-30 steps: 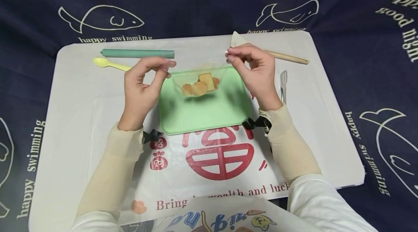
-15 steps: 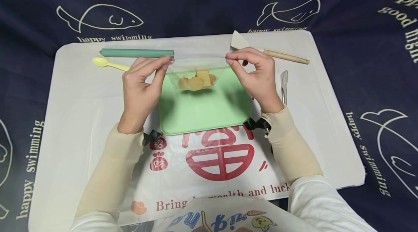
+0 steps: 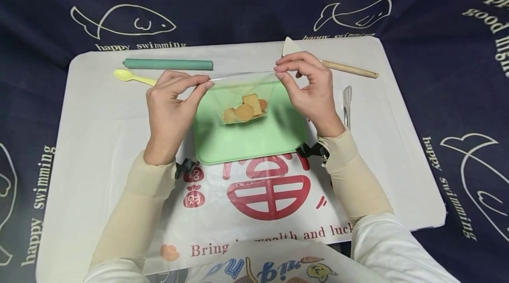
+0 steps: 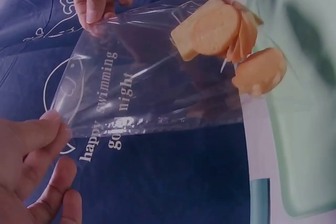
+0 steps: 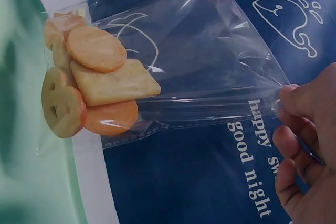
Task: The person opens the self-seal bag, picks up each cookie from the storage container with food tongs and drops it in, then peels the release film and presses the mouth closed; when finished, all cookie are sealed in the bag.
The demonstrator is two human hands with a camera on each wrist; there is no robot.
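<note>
A clear plastic bag (image 5: 205,61) hangs between my two hands, with several biscuits (image 3: 244,112) gathered at its bottom. Round, square and smiley-faced biscuits show in the right wrist view. My left hand (image 3: 169,110) pinches one top corner of the bag between thumb and fingertips. At the opposite top corner, my right hand (image 3: 312,93) pinches it the same way. The bag's top edge runs fairly straight from hand to hand. Beneath it lies a light green tray (image 3: 246,141); a shadow falls on the tray below the bag.
A teal stick-shaped packet (image 3: 169,64) and a yellow spoon (image 3: 127,75) lie at the back left of the white table (image 3: 91,150). Behind my right hand lies a white spatula (image 3: 350,69) with a wooden handle. Metal tongs (image 3: 347,104) lie right of the tray.
Both hands stay nearly in place. The bag's top edge has been drawn straighter between them. The biscuits rose slightly at first, then sank back toward the tray.
</note>
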